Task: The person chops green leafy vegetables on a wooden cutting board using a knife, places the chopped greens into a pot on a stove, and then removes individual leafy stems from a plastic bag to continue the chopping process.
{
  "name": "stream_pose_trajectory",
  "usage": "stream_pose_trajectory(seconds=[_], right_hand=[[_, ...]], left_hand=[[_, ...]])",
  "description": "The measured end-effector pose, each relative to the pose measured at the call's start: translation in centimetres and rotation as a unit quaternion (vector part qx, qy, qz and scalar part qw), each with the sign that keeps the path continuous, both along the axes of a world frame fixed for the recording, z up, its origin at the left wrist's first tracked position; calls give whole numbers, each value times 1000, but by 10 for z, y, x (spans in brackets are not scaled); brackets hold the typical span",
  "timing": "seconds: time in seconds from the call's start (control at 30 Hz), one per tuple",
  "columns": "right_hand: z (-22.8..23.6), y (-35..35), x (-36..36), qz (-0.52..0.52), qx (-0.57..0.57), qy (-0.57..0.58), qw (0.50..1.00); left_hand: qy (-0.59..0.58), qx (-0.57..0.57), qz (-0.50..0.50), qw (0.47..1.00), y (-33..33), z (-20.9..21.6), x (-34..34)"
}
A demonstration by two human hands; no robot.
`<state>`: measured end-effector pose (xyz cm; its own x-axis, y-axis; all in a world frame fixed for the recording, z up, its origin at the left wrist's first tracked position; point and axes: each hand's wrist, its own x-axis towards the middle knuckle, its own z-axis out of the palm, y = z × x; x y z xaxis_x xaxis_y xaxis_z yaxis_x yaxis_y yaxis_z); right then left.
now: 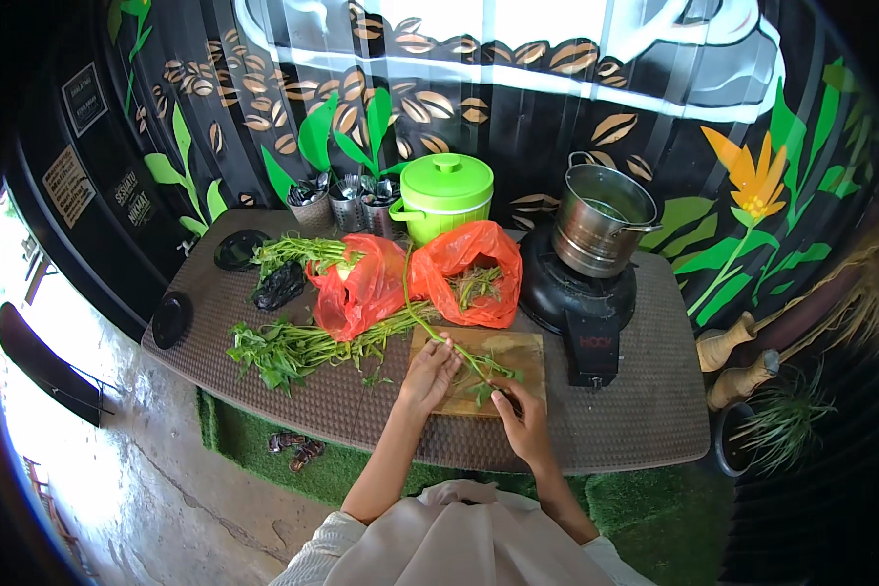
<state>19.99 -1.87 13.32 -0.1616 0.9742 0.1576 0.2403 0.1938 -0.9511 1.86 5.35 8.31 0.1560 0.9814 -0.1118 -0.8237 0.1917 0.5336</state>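
Note:
A long green leafy vegetable stem slants across the wooden cutting board, its leafy end low on the right. My left hand is closed round the stem's middle, over the board's left side. Close to the leaves, my right hand pinches the same stem at the board's lower right. To the left lies a bunch of leafy greens, its stalks pointing toward the board. Beyond the board, a red plastic bag gapes open with cut stalks inside.
Another red bag with vegetables stands left of the first. A lidded green pot and metal cutlery holders line the back. On the right, a steel pot sits on a black stove. Black plates lie at the table's left edge.

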Motion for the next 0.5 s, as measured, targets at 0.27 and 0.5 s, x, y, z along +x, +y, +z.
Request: stream_pose_trajectory(seconds=[0.27,0.5], right_hand=[[-17,15,10,34,-30,89,995],[-5,13,-4,60,56,46,996]], left_hand=[[10,22,-25,999,-5,16,-9],[24,57,-41,997,-6,9,-14]])
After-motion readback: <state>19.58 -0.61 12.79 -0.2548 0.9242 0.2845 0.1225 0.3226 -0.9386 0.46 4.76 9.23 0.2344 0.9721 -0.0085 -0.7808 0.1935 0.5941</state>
